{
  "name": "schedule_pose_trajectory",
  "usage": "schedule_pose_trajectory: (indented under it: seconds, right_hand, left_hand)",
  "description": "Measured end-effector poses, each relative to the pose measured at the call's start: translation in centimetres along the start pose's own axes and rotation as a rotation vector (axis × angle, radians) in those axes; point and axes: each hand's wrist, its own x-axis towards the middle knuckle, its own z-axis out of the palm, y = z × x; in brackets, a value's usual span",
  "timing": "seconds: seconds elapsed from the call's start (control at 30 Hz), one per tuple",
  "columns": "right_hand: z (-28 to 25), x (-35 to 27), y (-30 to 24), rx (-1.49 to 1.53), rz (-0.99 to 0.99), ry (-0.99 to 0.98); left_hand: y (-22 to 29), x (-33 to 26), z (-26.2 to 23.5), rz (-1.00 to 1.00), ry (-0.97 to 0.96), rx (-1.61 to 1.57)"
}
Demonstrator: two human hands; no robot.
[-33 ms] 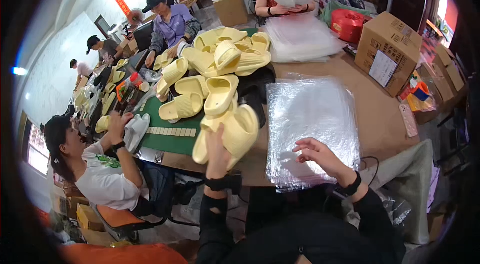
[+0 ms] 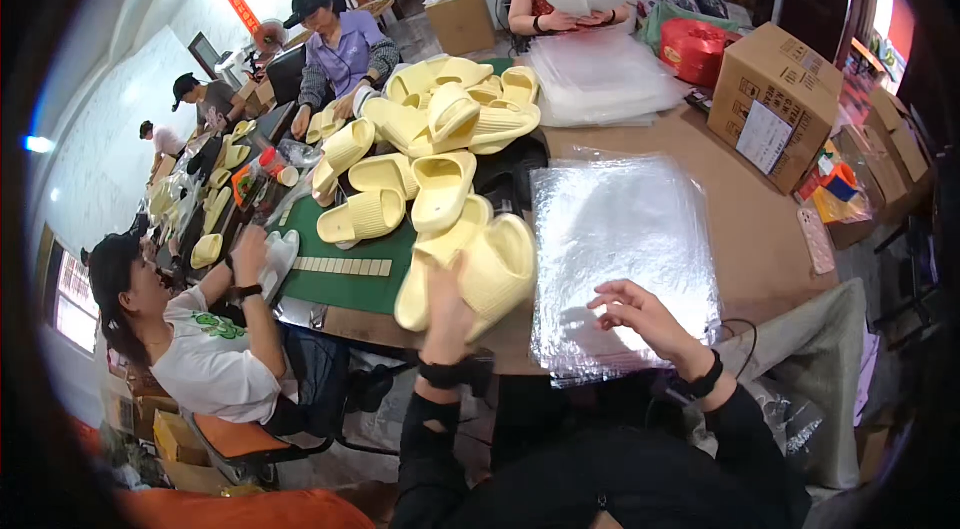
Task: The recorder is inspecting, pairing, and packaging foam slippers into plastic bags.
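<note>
A pair of pale yellow slide slippers (image 2: 500,269) is gripped in my left hand (image 2: 450,307), its fingers wrapped round them at the table's near edge. Part of the pair is hidden behind the hand. My right hand (image 2: 638,315) hovers over a stack of clear plastic bags (image 2: 620,229), holding nothing, its fingers apart and a little curled. Beyond the held pair, a heap of loose yellow slippers (image 2: 440,109) covers the table's middle, and a single slipper (image 2: 442,191) lies closest to it.
A green mat (image 2: 345,274) with a row of small pale tiles lies left. At the right stand a cardboard box (image 2: 775,109), a red bundle (image 2: 695,49) and a phone in a pink case (image 2: 815,239). Co-workers sit round the table; one (image 2: 215,349) is close on my left.
My left hand has moved slightly to the right with the slippers, which have turned a little. The right hand has barely shifted. The co-worker at left has moved their hands.
</note>
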Motion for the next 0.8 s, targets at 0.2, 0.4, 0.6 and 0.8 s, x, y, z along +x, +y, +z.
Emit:
schedule_pose_trajectory:
  seconds: [0.2,0.4,0.6,0.8]
  right_hand:
    - [-1.3,-2.5,2.8,-0.074,-0.096,0.188]
    - [-5.5,-2.0,3.3,-0.062,-0.353,0.671]
    - [-11.9,-1.5,4.2,-0.254,-0.254,0.809]
    - [-10.2,-1.1,2.6,-0.275,-0.073,0.810]
  left_hand:
    - [-2.9,-4.3,11.8,-0.391,-0.149,-0.348]
    - [-7.7,-6.0,16.1,-0.537,-0.511,-0.125]
    - [-6.8,-8.1,13.0,-0.053,-1.230,1.078]
    - [-9.9,-11.1,9.0,0.085,-1.166,1.322]
